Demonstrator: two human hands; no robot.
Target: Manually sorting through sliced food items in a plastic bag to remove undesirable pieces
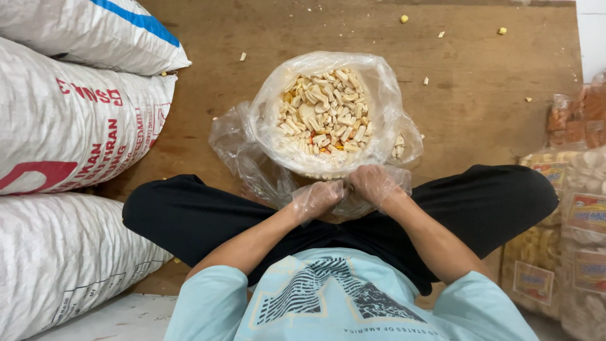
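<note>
A round basin lined with a clear plastic bag (385, 95) sits on the wooden floor between my knees. It is full of pale finger-shaped crackers (325, 110) with a few orange pieces. My left hand (315, 199) and my right hand (374, 186) both wear thin clear plastic gloves. They meet just below the basin's near rim, fingers curled on a small piece of clear plastic (346, 201) held between them. What the plastic holds is hidden by the fingers.
Three large white woven sacks (69, 126) are stacked along the left. Packets of snacks in clear bags (584, 215) stand at the right. Loose cracker crumbs (404, 19) lie scattered on the wooden floor (486, 95) beyond the basin.
</note>
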